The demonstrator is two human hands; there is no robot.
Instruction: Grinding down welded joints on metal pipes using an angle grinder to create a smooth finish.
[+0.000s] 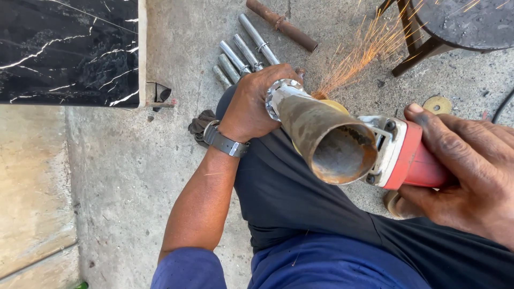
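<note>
My left hand (251, 104) grips a rusty steel pipe (316, 131) near its far end, where a shiny flange ring sits. The pipe's open end points toward the camera and rests over my knee. My right hand (466, 171) holds a red angle grinder (407, 158), whose yellowish disc (334, 105) touches the pipe from behind. Orange sparks (364, 48) fly up and to the right from the contact point. A grey watch is on my left wrist.
Several short steel rods (243, 53) and a rusty bar (281, 25) lie on the concrete floor beyond the pipe. A black marble slab (67, 51) is at upper left. A dark stool (444, 27) stands upper right, with a loose grinding disc (437, 104) near it.
</note>
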